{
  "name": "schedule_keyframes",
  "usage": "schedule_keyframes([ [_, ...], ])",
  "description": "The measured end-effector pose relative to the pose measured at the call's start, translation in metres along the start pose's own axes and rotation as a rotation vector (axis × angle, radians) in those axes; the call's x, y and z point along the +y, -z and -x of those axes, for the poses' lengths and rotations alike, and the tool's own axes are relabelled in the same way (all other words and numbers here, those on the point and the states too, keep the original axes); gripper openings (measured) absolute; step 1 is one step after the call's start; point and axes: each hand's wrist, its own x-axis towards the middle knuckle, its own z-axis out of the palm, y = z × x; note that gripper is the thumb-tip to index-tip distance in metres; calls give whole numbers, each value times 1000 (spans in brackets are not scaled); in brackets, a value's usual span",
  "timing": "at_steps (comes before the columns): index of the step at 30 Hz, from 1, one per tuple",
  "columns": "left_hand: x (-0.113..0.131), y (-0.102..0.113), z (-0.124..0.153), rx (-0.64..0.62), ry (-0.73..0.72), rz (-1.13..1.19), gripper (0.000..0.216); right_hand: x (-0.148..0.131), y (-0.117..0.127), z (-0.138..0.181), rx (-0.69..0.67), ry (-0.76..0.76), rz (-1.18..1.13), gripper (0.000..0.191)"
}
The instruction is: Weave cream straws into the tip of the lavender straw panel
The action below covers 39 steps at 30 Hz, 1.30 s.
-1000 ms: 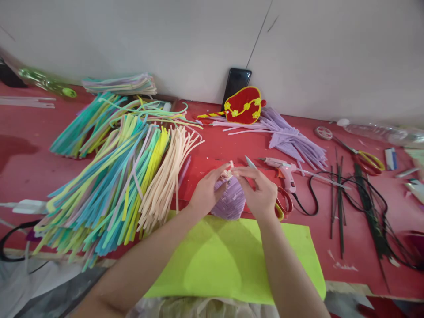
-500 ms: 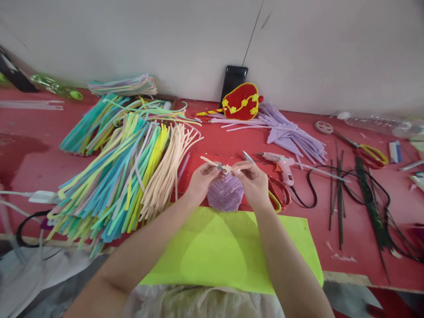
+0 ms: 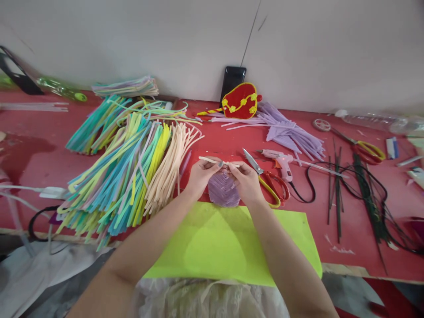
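My left hand (image 3: pixel 202 177) pinches a cream pipe cleaner (image 3: pixel 207 159), whose free end points up and left past the fingertips. My right hand (image 3: pixel 247 180) is closed on the same strip from the other side, fingertips almost meeting the left ones. Just beneath both hands is a flat purple panel of pipe cleaners (image 3: pixel 224 192) laid in a V pattern; fingers cover its top edge, so I cannot tell whether they grip it too. Scissors (image 3: pixel 277 190) with red and yellow handles lie right beside my right hand. Behind them rests a pink-white glue gun (image 3: pixel 281 164).
Bundles of coloured pipe cleaners (image 3: pixel 115 172) fill the left, cream ones (image 3: pixel 167 170) nearest my hands. A lime-green sheet (image 3: pixel 212 247) lies in front. At the back, a red-and-yellow fan-shaped piece (image 3: pixel 241 102) leans on a phone (image 3: pixel 233 77); purple pipe cleaners (image 3: pixel 291 132) lie right. A black cord (image 3: pixel 311 185) trails rightward.
My right hand has shifted left and inward, uncovering more of the scissors. The cream pipe cleaner now lies straighter between both hands. The whole view has moved slightly.
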Motion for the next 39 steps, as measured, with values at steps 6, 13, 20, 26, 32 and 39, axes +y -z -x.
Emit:
schedule_keyframes([
  [6, 2, -1, 3, -27, 61, -8, 37, -4, 3, 0, 82, 131, 164, 19],
  [13, -1, 4, 1, -65, 102, 6, 34, -8, 7, 2, -92, 341, 438, 15],
  [20, 3, 5, 2, -228, 216, 14, 34, -11, 19, -7, -157, 66, 318, 35],
  [26, -5, -1, 9, -349, 247, -5, 31, -9, 10, -1, -214, -80, 98, 32],
  [32, 1, 2, 2, -188, -78, -135, 27, -7, 8, -8, 42, -11, -124, 27],
  [39, 2, 4, 2, -73, -143, -232, 29, -3, 0, -2, 32, 0, -134, 26],
])
